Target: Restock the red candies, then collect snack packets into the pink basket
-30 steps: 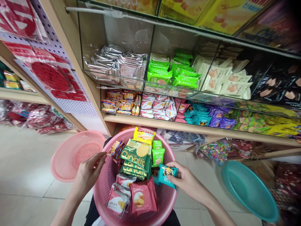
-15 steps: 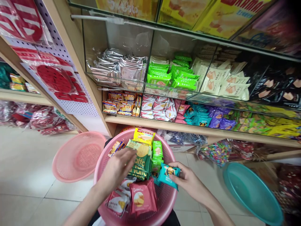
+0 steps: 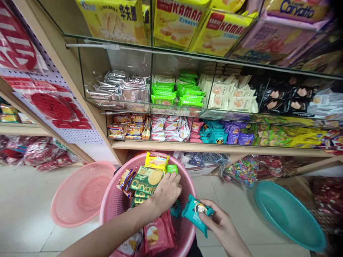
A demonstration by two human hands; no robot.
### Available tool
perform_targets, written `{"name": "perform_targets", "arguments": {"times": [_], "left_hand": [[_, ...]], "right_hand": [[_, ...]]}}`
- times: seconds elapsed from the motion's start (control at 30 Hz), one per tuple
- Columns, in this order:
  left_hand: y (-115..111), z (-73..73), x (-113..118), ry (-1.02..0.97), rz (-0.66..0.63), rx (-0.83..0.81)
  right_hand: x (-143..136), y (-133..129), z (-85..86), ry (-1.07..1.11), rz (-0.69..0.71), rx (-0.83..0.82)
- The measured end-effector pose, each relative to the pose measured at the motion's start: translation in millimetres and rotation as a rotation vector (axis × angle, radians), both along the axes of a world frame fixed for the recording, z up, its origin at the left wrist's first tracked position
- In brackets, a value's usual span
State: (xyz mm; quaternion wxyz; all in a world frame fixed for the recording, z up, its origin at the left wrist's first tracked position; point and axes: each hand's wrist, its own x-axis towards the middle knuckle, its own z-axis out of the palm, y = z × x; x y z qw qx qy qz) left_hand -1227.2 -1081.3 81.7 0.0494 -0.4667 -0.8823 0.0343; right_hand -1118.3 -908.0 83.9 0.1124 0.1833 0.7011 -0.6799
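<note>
A pink plastic basket [image 3: 105,210] in front of me holds snack packets. Inside lie a yellow wafer packet [image 3: 157,162], green biscuit packets [image 3: 142,182], small orange-and-blue packets [image 3: 124,180], red-pink packets [image 3: 158,235] and white ones [image 3: 129,246]. My left hand [image 3: 166,191] reaches over these with its fingers curled down onto the bright green packet [image 3: 172,169]; its fingertips and anything in them are hidden. Just outside the basket's right rim, my right hand [image 3: 221,223] pinches a teal snack packet [image 3: 197,214] between thumb and fingers. Another teal packet [image 3: 176,210] lies below my left wrist.
Ahead stand glass-divided shelves with bright green packets [image 3: 163,97], white packets [image 3: 222,94] and teal packets [image 3: 218,135]. A second pink basket [image 3: 77,200] is on the floor at left, a teal basin [image 3: 289,214] at right. Bagged goods [image 3: 242,169] lie under the bottom shelf.
My left hand has moved right, from above the green biscuit packets to the bright green packets. My right hand, still holding the teal packet, has shifted slightly right and down. The view has tilted up.
</note>
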Motion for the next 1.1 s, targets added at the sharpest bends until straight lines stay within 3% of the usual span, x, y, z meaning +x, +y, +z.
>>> {"name": "perform_targets", "arguments": {"times": [0.23, 0.5, 0.63, 0.83, 0.97, 1.1], "left_hand": [[-1.7, 1.0, 10.1, 0.003, 0.007, -0.004], [-4.1, 3.7, 10.8, -0.222, -0.056, -0.007], [-8.5, 15.2, 4.9, -0.359, -0.059, -0.021], [-14.1, 49.0, -35.6, -0.681, -0.025, 0.110], [-7.5, 57.5, -73.3, -0.986, -0.021, 0.196], [2.0, 64.7, -103.2, -1.125, 0.000, 0.093]], "right_hand": [[-3.5, -6.6, -7.3, 0.026, -0.049, -0.058], [-4.9, -1.7, -11.6, -0.005, 0.026, -0.082], [-3.3, 0.2, -9.6, 0.007, 0.000, -0.087], [0.6, 4.1, -8.7, -0.013, -0.023, -0.136], [2.5, 0.1, -18.3, -0.038, -0.043, -0.196], [-0.9, -13.4, -28.4, -0.074, -0.020, -0.369]]}}
